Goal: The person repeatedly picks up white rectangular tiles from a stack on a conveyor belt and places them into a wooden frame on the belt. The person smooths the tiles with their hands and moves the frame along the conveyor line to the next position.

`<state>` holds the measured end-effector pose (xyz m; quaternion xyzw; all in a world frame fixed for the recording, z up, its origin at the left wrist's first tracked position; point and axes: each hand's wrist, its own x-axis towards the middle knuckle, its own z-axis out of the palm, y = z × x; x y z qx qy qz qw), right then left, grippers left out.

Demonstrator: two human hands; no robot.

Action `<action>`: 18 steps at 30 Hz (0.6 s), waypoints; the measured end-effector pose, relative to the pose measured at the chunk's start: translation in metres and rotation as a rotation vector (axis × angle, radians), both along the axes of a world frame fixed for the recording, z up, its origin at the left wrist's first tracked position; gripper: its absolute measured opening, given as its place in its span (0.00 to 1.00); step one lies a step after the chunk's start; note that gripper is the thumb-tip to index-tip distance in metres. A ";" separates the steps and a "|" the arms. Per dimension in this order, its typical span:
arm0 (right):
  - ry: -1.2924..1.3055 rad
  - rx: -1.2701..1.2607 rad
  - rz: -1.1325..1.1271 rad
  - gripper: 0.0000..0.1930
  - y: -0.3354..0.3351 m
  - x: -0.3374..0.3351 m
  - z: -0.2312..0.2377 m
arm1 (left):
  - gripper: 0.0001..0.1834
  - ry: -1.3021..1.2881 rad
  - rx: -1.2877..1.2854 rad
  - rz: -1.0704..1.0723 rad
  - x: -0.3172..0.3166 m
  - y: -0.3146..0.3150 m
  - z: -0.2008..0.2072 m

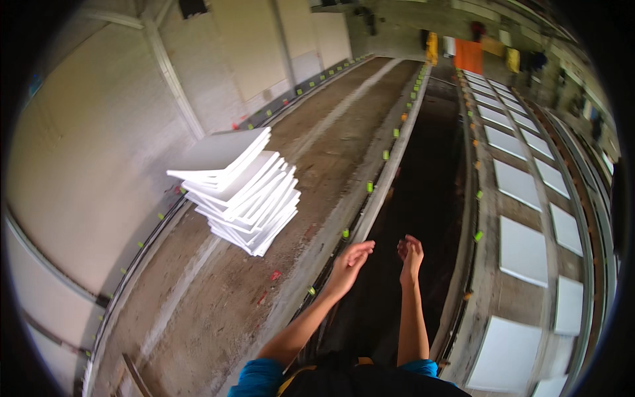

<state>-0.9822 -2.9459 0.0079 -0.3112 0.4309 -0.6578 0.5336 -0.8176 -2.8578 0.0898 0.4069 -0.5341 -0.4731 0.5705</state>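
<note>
Both of my hands hang in the air over the dark gap between two long tables, side by side and apart. My left hand [351, 263] is loosely curved near the raised edge of the left table, with nothing visible in it. My right hand [411, 255] is half curled, thumb and fingers a little apart, and also looks empty. A leaning stack of white square panels [241, 192], its layers twisted against each other, stands on the left table [331, 165]. On the right table, more white panels lie flat in two rows, the closest large one [506, 354] to the right of my arm.
Small green clips [370, 187] line the table rails. A pale wall [112, 132] runs along the left. An orange cloth [468, 57] hangs at the far end. At lower left, a thin bar [136, 376] sticks up by the left table.
</note>
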 end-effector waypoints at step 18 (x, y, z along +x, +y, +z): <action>0.860 -1.466 0.422 0.31 -0.094 0.289 0.248 | 0.28 -1.013 -0.459 1.185 0.236 0.006 0.155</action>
